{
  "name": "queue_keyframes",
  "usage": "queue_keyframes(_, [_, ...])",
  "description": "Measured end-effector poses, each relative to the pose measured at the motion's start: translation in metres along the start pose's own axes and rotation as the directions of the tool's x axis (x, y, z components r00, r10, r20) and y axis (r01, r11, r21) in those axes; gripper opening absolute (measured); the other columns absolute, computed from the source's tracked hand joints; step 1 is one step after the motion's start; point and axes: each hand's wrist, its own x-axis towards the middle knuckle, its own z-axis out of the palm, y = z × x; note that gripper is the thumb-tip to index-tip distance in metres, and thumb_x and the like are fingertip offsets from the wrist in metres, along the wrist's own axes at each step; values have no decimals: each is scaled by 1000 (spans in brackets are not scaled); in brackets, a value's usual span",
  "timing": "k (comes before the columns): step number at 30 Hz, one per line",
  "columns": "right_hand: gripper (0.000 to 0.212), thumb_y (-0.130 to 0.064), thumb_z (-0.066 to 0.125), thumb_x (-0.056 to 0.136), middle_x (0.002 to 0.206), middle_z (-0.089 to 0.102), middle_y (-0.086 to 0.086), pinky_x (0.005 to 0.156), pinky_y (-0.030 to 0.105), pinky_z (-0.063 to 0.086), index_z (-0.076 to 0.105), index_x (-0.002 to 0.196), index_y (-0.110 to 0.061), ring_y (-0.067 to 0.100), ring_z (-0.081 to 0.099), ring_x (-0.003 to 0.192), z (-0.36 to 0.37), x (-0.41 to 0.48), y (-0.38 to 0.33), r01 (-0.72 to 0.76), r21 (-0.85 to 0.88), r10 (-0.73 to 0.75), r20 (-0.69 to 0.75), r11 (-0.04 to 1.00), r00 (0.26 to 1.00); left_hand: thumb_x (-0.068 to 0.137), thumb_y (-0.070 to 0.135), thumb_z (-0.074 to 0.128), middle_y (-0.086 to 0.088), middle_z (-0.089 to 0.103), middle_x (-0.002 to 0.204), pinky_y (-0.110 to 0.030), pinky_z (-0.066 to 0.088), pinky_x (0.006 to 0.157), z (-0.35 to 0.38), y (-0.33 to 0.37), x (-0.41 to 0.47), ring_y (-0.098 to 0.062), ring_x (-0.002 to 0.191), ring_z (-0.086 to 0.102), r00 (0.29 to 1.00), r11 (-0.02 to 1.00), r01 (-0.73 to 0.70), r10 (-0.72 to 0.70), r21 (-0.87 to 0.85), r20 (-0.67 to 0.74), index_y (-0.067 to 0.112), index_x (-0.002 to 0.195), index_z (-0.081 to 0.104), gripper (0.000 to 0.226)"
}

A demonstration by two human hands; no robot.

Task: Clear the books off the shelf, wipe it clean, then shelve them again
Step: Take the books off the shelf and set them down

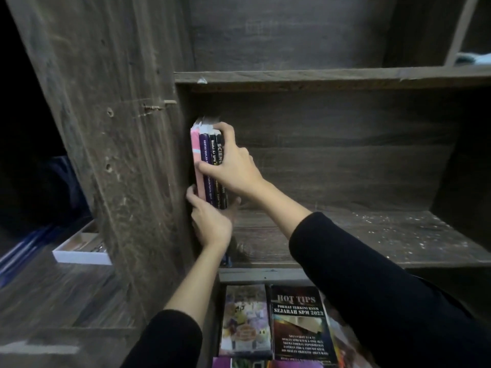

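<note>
The right hand (231, 166) wraps the spines and the left hand (210, 221) grips the base of four upright books (208, 155) at the left end of the shelf (345, 235). Pale specks (414, 229) dot its board, so wiping looks undone and clearing nearly finished; other books (297, 322) lie below.

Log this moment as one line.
books: upright, shelf left end | left hand: grips base | right hand: grips spines | shelf: white specks
</note>
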Motion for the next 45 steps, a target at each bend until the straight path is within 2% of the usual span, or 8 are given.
queue_keyframes(5, [51, -57, 47, 92, 132, 59, -1, 104, 37, 36, 30, 138, -43, 23, 53, 122, -16, 2, 17, -52, 181, 42, 58, 982, 997, 78, 23, 72, -20, 60, 121, -40, 41, 85, 4, -5, 2, -40, 108, 55, 997, 997, -27, 32, 70, -66, 7, 132, 41, 64])
queue_keyframes(17, [69, 5, 46, 86, 140, 47, 12, 72, 31, 44, 23, 145, -20, 34, 52, 116, 3, 16, 97, -357, 291, 378, -19, 888, 925, 77, 21, 74, -14, 69, 104, -34, 45, 78, -12, -22, -21, -35, 94, 63, 985, 990, -120, 110, -69, -133, 4, 110, 53, 43])
queue_keyframes(24, [69, 1, 57, 89, 143, 43, 15, 102, 28, 35, 21, 147, -9, 27, 41, 131, -6, 31, 79, -329, 344, 332, 51, 880, 942, 71, 10, 80, 3, 69, 95, 2, 35, 74, -33, -35, -53, -7, 88, 62, 966, 954, -245, 225, -171, -127, 0, 105, 58, 42])
queue_keyframes(28, [47, 17, 43, 80, 97, 70, 10, 79, 46, 54, 52, 114, -15, 46, 61, 99, -19, 22, 76, -353, 440, 272, 238, 826, 932, 69, 17, 80, 34, 57, 90, 2, 37, 78, -44, -49, -69, 19, 87, 57, 946, 910, -322, 300, -261, -120, 25, 109, 54, 48])
queue_keyframes(31, [46, 18, 40, 46, 61, 68, -1, 44, 22, 48, 57, 81, -7, 18, 66, 62, -37, 10, 72, -390, 488, 262, 311, 781, 914, 70, 37, 74, 39, 61, 98, -9, 43, 88, -51, -58, -75, 16, 96, 58, 951, 892, -309, 301, -329, -79, 41, 118, 52, 53])
queue_keyframes(33, [31, 21, 39, 62, 59, 65, 6, 38, 19, 44, 55, 76, -2, 19, 64, 54, -39, 9, 72, -402, 465, 298, 283, 789, 912, 70, 38, 72, 40, 59, 104, -11, 43, 89, -54, -58, -78, 13, 100, 58, 951, 886, -301, 305, -353, -48, 52, 114, 49, 51])
queue_keyframes(37, [26, -30, 58, 77, 91, 52, 42, 54, 30, 40, 64, 68, -6, 40, 47, 76, -32, -1, 73, -393, 475, 373, 141, 787, 917, 71, 32, 72, 42, 59, 101, -4, 42, 82, -55, -60, -85, 17, 94, 58, 938, 878, -337, 345, -339, -37, 40, 111, 51, 45])
queue_keyframes(45, [28, 0, 40, 67, 87, 51, 44, 72, 59, 43, 62, 81, 10, 47, 47, 75, -45, -32, 84, -378, 640, 485, 9, 669, 875, 64, 46, 74, 3, 66, 114, -11, 44, 93, -62, -56, -93, -2, 106, 61, 941, 900, -280, 326, -335, 88, 7, 127, 52, 77])
